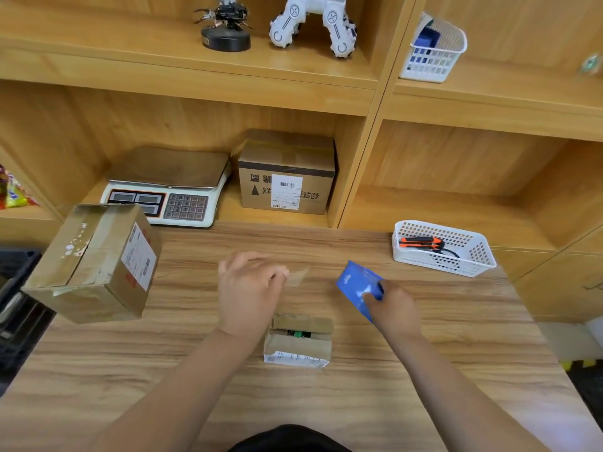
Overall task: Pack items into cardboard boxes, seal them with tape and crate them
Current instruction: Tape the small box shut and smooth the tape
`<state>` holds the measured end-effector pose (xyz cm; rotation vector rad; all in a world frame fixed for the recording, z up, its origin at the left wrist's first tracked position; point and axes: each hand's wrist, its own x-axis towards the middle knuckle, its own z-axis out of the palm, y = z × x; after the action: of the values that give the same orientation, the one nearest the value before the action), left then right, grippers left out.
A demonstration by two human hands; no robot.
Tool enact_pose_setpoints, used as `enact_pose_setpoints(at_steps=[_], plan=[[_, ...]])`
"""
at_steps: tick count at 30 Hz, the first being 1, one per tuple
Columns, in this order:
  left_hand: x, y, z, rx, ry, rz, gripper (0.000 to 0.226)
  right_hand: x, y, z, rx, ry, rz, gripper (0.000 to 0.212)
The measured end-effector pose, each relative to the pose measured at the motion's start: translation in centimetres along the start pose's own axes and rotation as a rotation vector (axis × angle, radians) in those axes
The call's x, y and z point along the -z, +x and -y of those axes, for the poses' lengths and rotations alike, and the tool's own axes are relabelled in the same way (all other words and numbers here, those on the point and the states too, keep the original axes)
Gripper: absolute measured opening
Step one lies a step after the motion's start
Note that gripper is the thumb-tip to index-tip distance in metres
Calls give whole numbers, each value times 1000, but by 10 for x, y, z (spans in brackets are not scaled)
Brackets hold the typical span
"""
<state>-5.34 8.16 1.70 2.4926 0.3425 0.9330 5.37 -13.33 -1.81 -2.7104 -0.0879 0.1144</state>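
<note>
- small cardboard box (298, 342) sits on the counter (195, 370) near the person, between the forearms; top flaps not flat, gap between them, green item (301, 334) shows through
- not sealed yet; judged step: pull out a length of tape to close it
- tape strip (297, 275) is clear and hard to see, stretched in the air beyond the box, between the two hands
- left hand (251, 288) pinches the strip's free end, fingers curled; exact fingertip contact is blurred
- right hand (394, 308) grips the blue tape dispenser (359, 283), fingers wrapped round it, dispenser tilted
- to do it well:
  - keep the strip taut and level so it doesn't fold onto itself
  - make the length long enough to run past both box ends, my guess
  - press the flaps down flat before the tape lands, or the gap gets taped open
  - centre the strip over the flap seam, lay the left end first, then smooth toward the dispenser and cut
- risk: the box is light and may slide or tip when tape is pressed on; neither hand is free to steady it
- larger cardboard box (94, 262) is at the counter's left edge, tilted, well apart from the small one
- dark crate-like thing (16, 272) lies past that edge, only partly seen
- white basket (440, 267) is far right on the counter, orange knife (421, 243) inside
- scale (169, 187) and labelled box (287, 174) are on the shelf behind
</note>
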Motion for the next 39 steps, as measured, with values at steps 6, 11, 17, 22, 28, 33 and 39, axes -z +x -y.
enact_pose_setpoints(at_steps=[6, 11, 17, 22, 28, 33, 39], plan=[[10, 4, 7, 557, -514, 249, 25, -31, -8, -53, -84, -167, 130, 32], [11, 2, 18, 721, -620, 307, 16, -45, -18, -52, -72, -277, 193, 37], [6, -3, 19, 780, -634, 352, 13, -31, -9, 35, 253, 364, 31, 16], [-4, -6, 24, 761, -589, 373, 16, -22, -15, 93, 274, 696, 297, 10], [-14, -13, 32, 776, -578, 413, 19, -38, -9, 98, 270, 627, 278, 26], [-21, -19, 36, 778, -565, 474, 22, -42, -8, 93, 313, 521, 250, 31], [-27, -25, 35, 771, -349, 479, 26, -57, -10, 83, 556, 300, 98, 19]])
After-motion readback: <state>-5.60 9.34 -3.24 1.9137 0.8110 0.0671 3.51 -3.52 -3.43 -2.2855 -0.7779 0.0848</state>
